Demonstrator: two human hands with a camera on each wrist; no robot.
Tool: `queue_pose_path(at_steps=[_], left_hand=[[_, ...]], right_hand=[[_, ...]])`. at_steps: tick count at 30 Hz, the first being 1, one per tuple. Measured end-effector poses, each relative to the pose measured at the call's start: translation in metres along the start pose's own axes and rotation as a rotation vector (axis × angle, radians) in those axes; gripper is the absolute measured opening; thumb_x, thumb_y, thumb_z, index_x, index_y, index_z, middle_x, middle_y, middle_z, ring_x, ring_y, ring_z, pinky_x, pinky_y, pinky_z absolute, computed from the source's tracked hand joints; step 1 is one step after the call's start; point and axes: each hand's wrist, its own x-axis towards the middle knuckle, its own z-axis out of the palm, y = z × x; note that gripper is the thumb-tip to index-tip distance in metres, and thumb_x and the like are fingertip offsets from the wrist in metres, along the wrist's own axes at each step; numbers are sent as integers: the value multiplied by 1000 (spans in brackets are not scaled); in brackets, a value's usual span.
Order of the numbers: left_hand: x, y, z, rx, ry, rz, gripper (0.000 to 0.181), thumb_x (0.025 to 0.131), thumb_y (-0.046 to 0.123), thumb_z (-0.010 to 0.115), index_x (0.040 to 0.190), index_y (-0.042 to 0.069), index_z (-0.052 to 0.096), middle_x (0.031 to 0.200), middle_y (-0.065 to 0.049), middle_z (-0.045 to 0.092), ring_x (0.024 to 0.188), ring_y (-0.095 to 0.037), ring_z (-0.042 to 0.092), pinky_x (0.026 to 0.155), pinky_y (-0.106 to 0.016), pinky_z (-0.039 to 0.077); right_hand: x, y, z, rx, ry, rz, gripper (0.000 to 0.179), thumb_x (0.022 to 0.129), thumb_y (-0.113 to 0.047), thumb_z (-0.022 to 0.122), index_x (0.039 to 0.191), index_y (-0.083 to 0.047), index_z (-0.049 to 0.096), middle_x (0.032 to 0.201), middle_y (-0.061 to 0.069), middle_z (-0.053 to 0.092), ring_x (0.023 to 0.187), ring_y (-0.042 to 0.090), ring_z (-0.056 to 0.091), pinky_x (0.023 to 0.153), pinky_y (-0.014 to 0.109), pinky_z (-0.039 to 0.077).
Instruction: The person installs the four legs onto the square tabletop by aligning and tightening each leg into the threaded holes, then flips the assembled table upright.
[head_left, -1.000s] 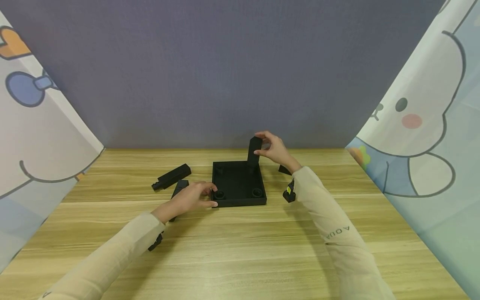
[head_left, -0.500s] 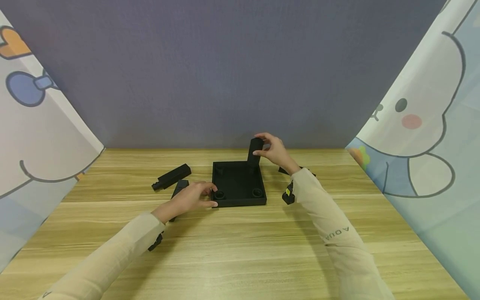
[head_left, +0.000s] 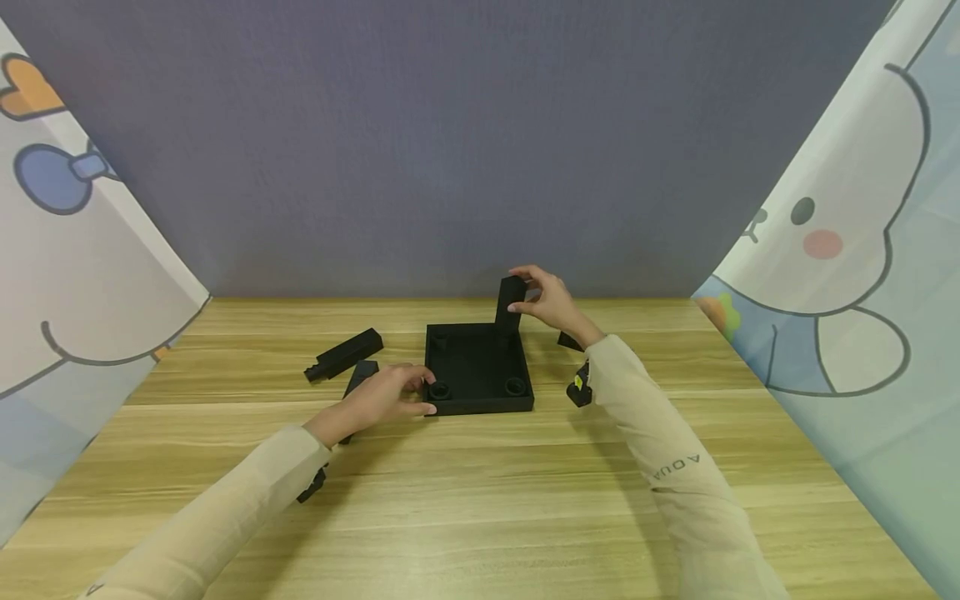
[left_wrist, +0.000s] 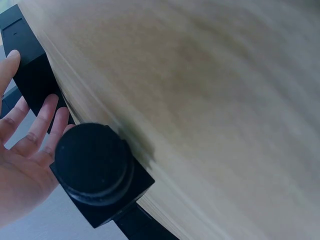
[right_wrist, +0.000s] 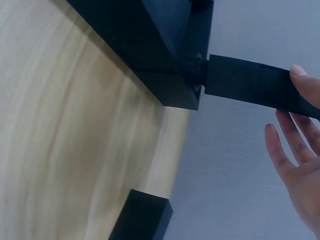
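A black square tabletop [head_left: 476,360] with raised rims and round corner sockets lies on the wooden table. At its far right corner a black table leg [head_left: 511,304] stands upright. My right hand [head_left: 551,300] pinches the upper part of that leg between thumb and fingers. In the right wrist view, the lower end of the leg [right_wrist: 245,82] meets the corner socket. My left hand [head_left: 378,400] grips the near left corner of the tabletop, thumb at the front rim and fingers at the left side.
Two more black legs lie left of the tabletop, one farther back [head_left: 347,353] and one [head_left: 363,373] partly under the left hand. Another black piece [head_left: 568,340] lies behind the right wrist. A grey partition [head_left: 450,150] rises behind the table.
The upright leg has turned slightly one way and back, its faces showing at different angles. My right wrist shifted a little with it. The left hand and tabletop stayed in place.
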Motion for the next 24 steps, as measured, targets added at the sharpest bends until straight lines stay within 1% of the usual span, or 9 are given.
queue_pose_path(at_steps=[5,10,13,20,24], left_hand=[[0,0,0,-2,-5,-4,41,78,39,70,110,16,61,96,-1,64,87,-16,61,72,-32,50],[0,0,-1,0,-5,-2,41,78,39,70,110,16,61,96,-1,64,88,-16,61,72,-32,50],[1,1,-1,0,-5,0,41,78,39,70,110,16,61,96,-1,64,88,-17,61,73,-32,50],[0,2,-2,-1,-8,1,41,79,38,70,111,15,60,97,-1,64,88,-17,61,73,-32,50],[0,2,-2,-1,-9,5,41,79,38,70,111,15,60,96,-1,64,88,-17,61,72,-32,50]], right_hand=[[3,-1,-6,17,-56,-12,53,81,-7,69,129,-6,47,130,17,48,110,35,52,85,46,48],[3,-2,-8,14,-66,-7,50,82,-6,66,129,-6,48,130,15,48,110,32,52,85,44,48],[2,-2,-5,10,-36,1,48,82,-6,67,127,-6,49,127,14,50,106,30,54,83,42,49],[-2,1,5,31,79,14,46,79,-13,71,121,-8,53,113,14,56,96,30,59,80,41,51],[-2,3,8,17,110,7,46,78,-14,72,120,-8,53,111,14,57,94,29,60,78,40,51]])
